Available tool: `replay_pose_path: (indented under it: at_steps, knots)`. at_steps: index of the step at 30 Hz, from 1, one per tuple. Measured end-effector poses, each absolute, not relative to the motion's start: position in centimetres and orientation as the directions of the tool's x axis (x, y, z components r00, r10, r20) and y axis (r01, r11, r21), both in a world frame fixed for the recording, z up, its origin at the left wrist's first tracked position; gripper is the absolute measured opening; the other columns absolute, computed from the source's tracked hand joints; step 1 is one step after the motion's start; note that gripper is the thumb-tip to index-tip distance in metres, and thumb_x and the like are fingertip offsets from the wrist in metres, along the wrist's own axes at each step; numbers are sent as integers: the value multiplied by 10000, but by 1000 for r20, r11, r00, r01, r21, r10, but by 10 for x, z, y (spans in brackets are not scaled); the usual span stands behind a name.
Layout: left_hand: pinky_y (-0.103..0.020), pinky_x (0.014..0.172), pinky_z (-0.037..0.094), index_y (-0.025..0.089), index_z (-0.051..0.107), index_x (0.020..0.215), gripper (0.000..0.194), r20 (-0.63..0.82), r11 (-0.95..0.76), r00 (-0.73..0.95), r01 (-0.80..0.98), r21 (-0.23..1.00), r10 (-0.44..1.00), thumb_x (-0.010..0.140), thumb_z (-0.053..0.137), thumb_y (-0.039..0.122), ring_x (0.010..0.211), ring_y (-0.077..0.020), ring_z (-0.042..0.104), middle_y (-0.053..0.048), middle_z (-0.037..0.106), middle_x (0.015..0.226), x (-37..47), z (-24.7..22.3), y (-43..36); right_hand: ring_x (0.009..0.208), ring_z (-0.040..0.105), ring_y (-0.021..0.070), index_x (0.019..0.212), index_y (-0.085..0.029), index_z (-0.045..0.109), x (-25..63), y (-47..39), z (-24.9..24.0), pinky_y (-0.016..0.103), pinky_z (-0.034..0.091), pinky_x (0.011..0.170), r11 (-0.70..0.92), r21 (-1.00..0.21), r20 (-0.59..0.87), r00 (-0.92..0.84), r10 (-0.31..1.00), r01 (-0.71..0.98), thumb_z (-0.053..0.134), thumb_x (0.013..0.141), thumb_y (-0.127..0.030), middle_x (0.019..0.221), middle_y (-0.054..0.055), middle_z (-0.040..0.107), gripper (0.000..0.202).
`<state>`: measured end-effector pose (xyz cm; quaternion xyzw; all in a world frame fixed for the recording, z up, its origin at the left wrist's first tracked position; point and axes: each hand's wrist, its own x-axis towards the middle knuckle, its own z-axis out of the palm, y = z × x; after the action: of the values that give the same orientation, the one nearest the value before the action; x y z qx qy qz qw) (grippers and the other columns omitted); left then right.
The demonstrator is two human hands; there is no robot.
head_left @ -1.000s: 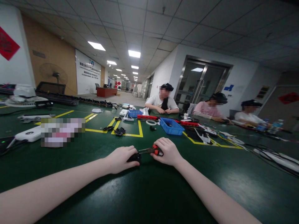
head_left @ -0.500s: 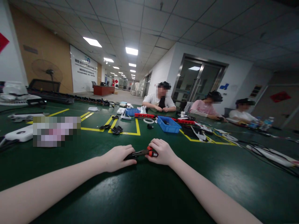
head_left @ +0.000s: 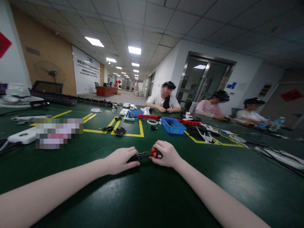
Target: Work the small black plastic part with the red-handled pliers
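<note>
My right hand (head_left: 167,154) is wrapped round the red and black handles of a pair of pliers (head_left: 145,154). The metal jaws point left, to a small black part (head_left: 135,159) that my left hand (head_left: 123,160) pinches between thumb and fingers. The jaw tips meet or overlap the black part; whether they grip it cannot be made out. Both hands are low over the green table (head_left: 152,190). Beyond them, black pieces (head_left: 120,131) lie inside a yellow taped outline.
A blue bin (head_left: 173,126) stands beyond my right hand, near a white ring (head_left: 152,122) and a red strip (head_left: 148,117). White power strips with cables lie left and right. Three people sit across the table.
The view has shifted slightly, so the room and table things sit a little differently. Both hands keep their hold, and more of the black part shows beside my left thumb.
</note>
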<state>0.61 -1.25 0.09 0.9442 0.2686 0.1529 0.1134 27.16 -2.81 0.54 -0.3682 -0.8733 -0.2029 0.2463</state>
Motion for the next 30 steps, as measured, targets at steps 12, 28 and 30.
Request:
replay_pose_path:
  at_steps: [12,28,30]
  knots:
    - [-302,759,454,205,539,1124,331,198,-816,808,483,316,555,943,465,472,912,-229,627,-63,655,1012,7,0,-11,730,552,180,858,-191,565,272,-28,6,315,396,655,653,211,585,-629,512,727,613,800,-432,847,70,616,253]
    - [-278,725,439,203,567,1095,324,208,-829,823,447,335,528,915,510,467,873,-214,621,-48,657,984,6,0,-10,759,578,182,894,-191,601,274,-24,7,317,415,659,700,201,540,-674,505,686,618,795,-443,882,70,640,271]
    - [-279,723,442,203,576,1089,333,200,-810,810,460,364,551,920,499,479,864,-214,625,-45,664,976,5,0,-9,761,581,179,897,-194,600,276,-24,8,315,419,667,684,161,559,-637,530,711,624,793,-437,885,66,640,265]
